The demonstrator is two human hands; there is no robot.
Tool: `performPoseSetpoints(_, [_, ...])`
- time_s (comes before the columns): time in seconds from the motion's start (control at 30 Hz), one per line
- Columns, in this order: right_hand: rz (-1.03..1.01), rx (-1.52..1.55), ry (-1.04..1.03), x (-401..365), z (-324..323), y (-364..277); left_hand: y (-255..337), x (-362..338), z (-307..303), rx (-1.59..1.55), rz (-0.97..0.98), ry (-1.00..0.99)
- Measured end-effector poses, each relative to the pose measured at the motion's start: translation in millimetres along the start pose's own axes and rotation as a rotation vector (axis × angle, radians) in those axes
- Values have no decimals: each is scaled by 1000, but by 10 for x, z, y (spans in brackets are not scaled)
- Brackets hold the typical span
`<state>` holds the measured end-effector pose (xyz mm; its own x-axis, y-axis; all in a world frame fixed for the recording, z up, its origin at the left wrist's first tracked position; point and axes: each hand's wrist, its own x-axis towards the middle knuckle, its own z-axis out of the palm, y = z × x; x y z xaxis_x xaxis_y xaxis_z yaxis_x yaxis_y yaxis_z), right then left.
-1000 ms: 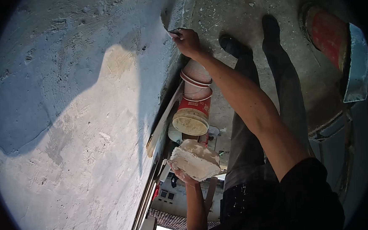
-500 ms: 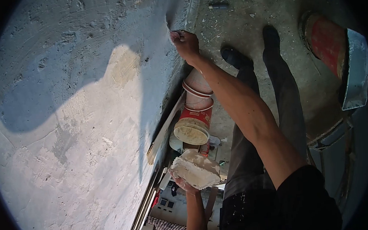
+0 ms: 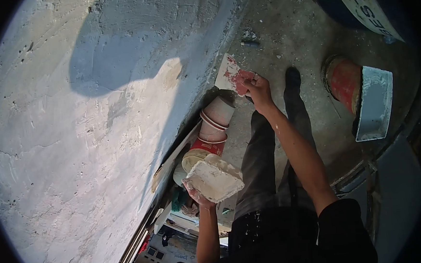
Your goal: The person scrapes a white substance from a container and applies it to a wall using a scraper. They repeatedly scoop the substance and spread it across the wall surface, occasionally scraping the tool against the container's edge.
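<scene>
The wall (image 3: 76, 139) looks mostly skimmed, though it appears patchy and cracked in places, so smoothing likely remains. The right hand (image 3: 258, 91) pinches a scraper (image 3: 233, 75), its blade smeared red and white, held just off the wall's base. The left hand (image 3: 198, 200) grips a board (image 3: 213, 179) heaped with pale plaster beside the stacked buckets (image 3: 212, 126).

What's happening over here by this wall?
A person stands beside a rough grey wall. Their right hand holds a flat trowel, smeared red and white, low near the wall's foot. Their left hand carries a board heaped with white plaster. Stacked buckets sit by the wall.
</scene>
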<state>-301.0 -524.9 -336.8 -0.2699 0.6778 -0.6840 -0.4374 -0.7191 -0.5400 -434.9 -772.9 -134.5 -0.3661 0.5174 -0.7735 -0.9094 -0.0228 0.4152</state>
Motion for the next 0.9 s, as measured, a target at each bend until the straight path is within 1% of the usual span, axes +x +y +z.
performPoseSetpoints(0.03, [33, 9, 39, -174, -110, -206, -11, 13, 48, 12, -5, -28])
performPoseSetpoints(0.07, [60, 13, 35, -368, -211, -450, -14, -40, 118, 27, -10, -49])
performPoseSetpoints(0.13, [27, 56, 37, -776, -319, -965, -49, -78, 357, -20, -36, -75])
performPoseSetpoints(0.17, [-22, 90, 14, -934, -381, -1199, -68, -108, 470, -39, -54, -87])
performPoseSetpoints(0.2, [-63, 128, -8, -1126, -408, -1421, -66, -143, 517, -74, -81, -127])
performPoseSetpoints(0.27, [-64, 141, -34, -1530, -457, -1863, -50, -176, 560, -136, -132, -215])
performPoseSetpoints(0.3, [-87, 137, -39, -1706, -438, -2076, -47, -205, 731, -120, -132, -228])
performPoseSetpoints(0.4, [-124, 127, -101, -2199, -196, -2722, -66, -412, 1348, -239, -230, -398])
performPoseSetpoints(0.43, [-114, 126, -121, -2385, -124, -2842, -81, -483, 1400, -251, -234, -416])
performPoseSetpoints(0.5, [-171, 49, -122, -2589, -3, -3016, -87, -483, 1563, -267, -244, -478])
performPoseSetpoints(0.57, [-237, -55, -135, -2817, 227, -3231, -110, -530, 1708, -168, -217, -560])
performPoseSetpoints(0.6, [-244, -109, -179, -2913, 367, -3317, -87, -516, 1771, -115, -200, -603])
performPoseSetpoints(0.67, [-247, -211, -260, -3124, 513, -3438, -113, -536, 1889, -104, -191, -567])
performPoseSetpoints(0.7, [-305, -248, -215, -3135, 515, -3402, -121, -541, 1952, -99, -187, -552])
performPoseSetpoints(0.8, [-332, -404, -282, -3338, 740, -3500, -137, -576, 2143, -136, -200, -623])
performPoseSetpoints(0.9, [-357, -588, -299, -3446, 886, -3571, -141, -642, 2351, -3, -72, -490])
